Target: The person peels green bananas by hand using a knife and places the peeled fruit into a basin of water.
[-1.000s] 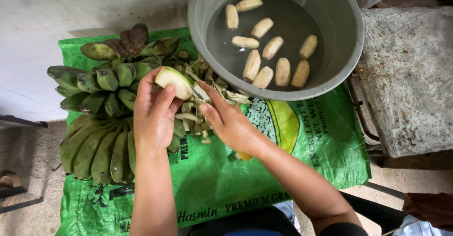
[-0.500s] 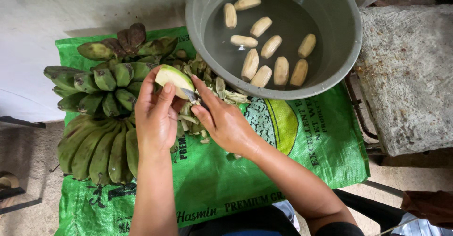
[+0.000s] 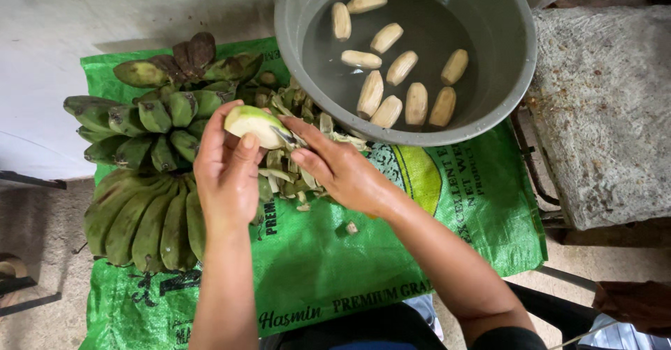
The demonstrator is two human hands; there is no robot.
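Looking down from a head camera, a person's two bare hands work over a green woven sack (image 3: 328,273) spread on the ground. The left hand (image 3: 227,172) is curled snugly around a partly peeled green banana (image 3: 255,125), near the centre of the view, thumb pressed on its pale flesh. The right hand (image 3: 335,168) comes in from four o'clock, fingers narrowed to a pinch at the banana's tip, where a thin dark sliver shows; whether that is a blade or a strip of skin cannot be told.

Bunches of unpeeled green bananas (image 3: 140,161) lie at nine o'clock of the hands, fanned out on the sack. A heap of peel scraps (image 3: 300,161) sits just under and beside the hands. At one o'clock stands a grey basin (image 3: 517,77) of water, with ten or so peeled pale bananas (image 3: 395,77) floating in it. A rough stone slab (image 3: 601,105) sits at three o'clock.

Judging from this, the step in hand is stripping the skin off the held banana, and it looks about half bare. The next move would call for a steady grip and a careful pull along the fruit's length.
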